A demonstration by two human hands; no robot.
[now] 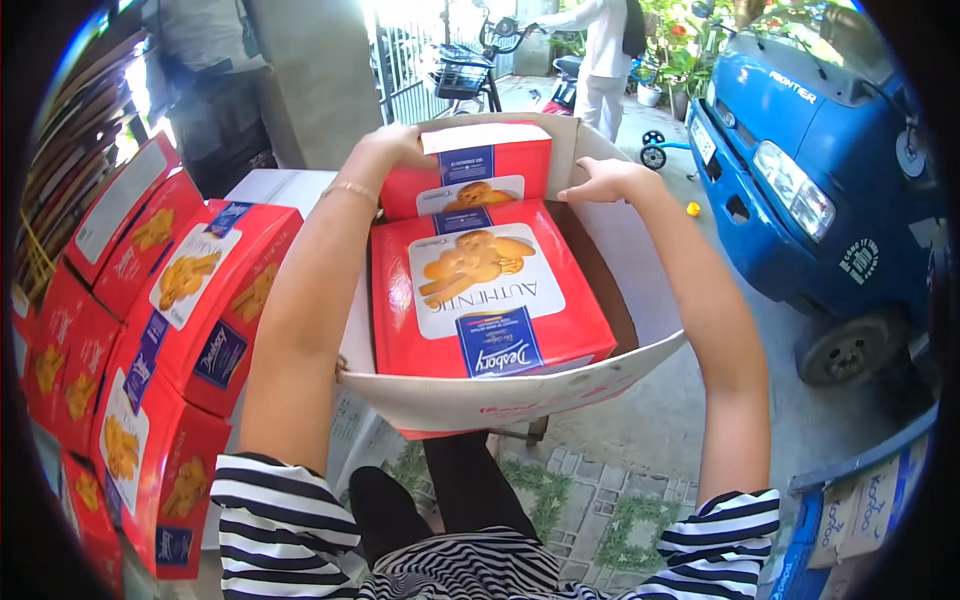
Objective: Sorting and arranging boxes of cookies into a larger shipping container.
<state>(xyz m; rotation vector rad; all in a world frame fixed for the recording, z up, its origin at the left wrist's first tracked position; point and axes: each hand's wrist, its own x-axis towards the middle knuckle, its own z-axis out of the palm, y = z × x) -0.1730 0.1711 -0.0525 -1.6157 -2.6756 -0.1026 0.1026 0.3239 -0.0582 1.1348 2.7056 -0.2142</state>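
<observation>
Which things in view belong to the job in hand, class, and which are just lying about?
Job:
- left hand, at the upright red box
- right hand
- white carton
- flat red box inside
- probably the matching red boxes at left

Lying about:
- blue truck
- small yellow object

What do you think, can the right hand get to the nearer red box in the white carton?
Probably yes: the right hand is by the far right of the white carton, and nothing lies on the nearer red box.
</observation>
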